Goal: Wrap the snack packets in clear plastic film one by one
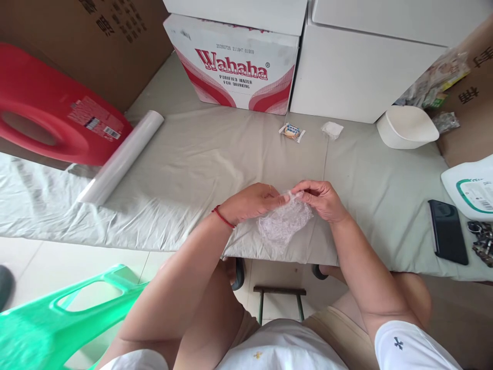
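Observation:
A bundle of crinkled clear plastic (284, 226) hangs between my two hands, just above the near edge of the cloth-covered table. Its top edge is pinched by my left hand (256, 201), which wears a red string bracelet (223, 216) at the wrist. My right hand (321, 199) holds the same edge, thumb and fingers closed together close to the left fingertips. Some fingers of the left hand are hidden behind it. I cannot tell whether the plastic is a bag, a net or a loose sheet.
Behind stand a Wahaha water carton (239, 67) and a white box (358, 72). A wrapped snack (292, 132), a small white packet (332, 130) and a white bowl (407, 128) lie before them. Left are a plastic roll (123, 159) and red jug (57, 103); right, a phone (448, 232) and keys (481, 239).

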A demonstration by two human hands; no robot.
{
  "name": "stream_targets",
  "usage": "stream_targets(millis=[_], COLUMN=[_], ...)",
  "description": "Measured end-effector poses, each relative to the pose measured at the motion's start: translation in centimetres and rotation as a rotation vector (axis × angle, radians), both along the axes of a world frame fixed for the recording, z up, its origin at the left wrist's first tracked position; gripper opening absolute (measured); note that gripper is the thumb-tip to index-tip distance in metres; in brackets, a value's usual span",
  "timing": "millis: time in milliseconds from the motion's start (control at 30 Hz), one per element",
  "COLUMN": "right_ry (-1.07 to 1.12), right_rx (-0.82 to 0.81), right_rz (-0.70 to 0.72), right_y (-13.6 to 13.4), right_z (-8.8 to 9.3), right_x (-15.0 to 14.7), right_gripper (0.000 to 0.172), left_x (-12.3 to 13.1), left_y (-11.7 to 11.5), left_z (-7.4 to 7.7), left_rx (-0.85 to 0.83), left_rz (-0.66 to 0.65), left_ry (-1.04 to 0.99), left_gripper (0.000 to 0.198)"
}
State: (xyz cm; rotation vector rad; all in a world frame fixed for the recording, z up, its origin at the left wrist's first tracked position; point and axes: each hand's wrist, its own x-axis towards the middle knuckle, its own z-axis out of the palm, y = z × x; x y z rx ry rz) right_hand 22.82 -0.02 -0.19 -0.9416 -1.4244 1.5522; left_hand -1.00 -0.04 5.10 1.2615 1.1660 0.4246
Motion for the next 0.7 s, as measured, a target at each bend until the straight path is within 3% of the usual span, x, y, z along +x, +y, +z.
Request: stream_targets(millis=[100, 267, 433, 700], right_ry=[0.030, 0.113, 0.205, 0.275], right_rx=[0.102, 0.103, 0.011, 0.054], right_rz=[-0.030, -0.135, -0.162, -0.296], right_y=[0.3, 0.6, 0.7, -2.2], right_z=[0.0, -0.1, 0.3, 2.1], right_x=[-0.1, 0.1, 1.0, 5.6], right_gripper=[0.010, 0.010, 0.014, 0.017], left_x=[0.3, 0.8, 0.9, 0.0], left_y=[-0.3, -0.4, -0.2, 0.3], left_z=[-0.2, -0.4, -0.4, 0.3], left_rx=[-0.002, 0.039, 0.052, 0.127], left_rz=[-0.097, 0.123, 0.361, 0.564], left_ry=[-0.058, -0.264, -0.330, -0.390], left_gripper=[0.054, 0.052, 0.046, 0.038])
